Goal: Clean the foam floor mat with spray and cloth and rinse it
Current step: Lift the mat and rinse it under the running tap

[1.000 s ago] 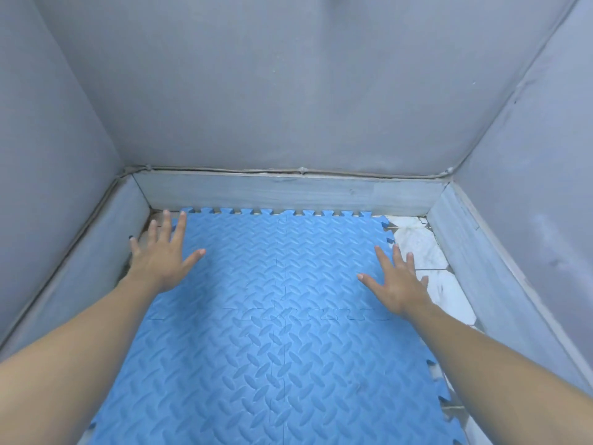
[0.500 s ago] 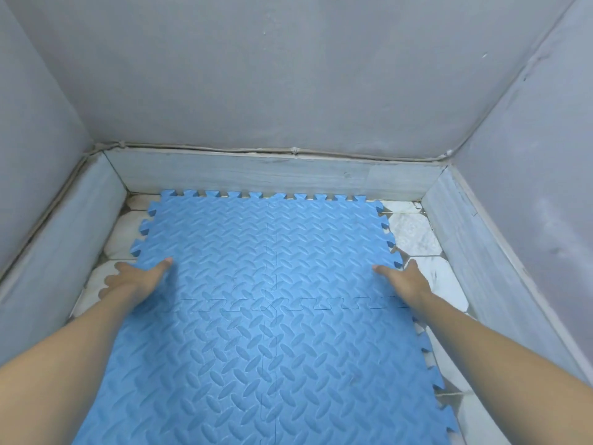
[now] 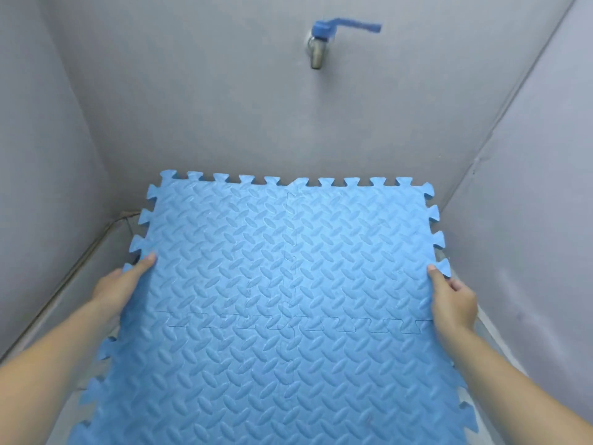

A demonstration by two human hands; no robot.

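Observation:
The blue foam floor mat (image 3: pixel 282 284), made of interlocking tiles with a raised oval pattern, is tilted up with its far toothed edge raised toward the back wall. My left hand (image 3: pixel 123 287) grips its left edge, thumb on top. My right hand (image 3: pixel 452 300) grips the right edge the same way. No spray bottle or cloth is in view.
A metal tap with a blue handle (image 3: pixel 321 40) sticks out of the grey back wall above the mat. Grey walls close in on the left and right. A low grey ledge (image 3: pixel 64 284) runs along the left side.
Both hands have closed on the mat's side edges and lifted its far end off the floor. The view has tilted upward, bringing the tap into sight.

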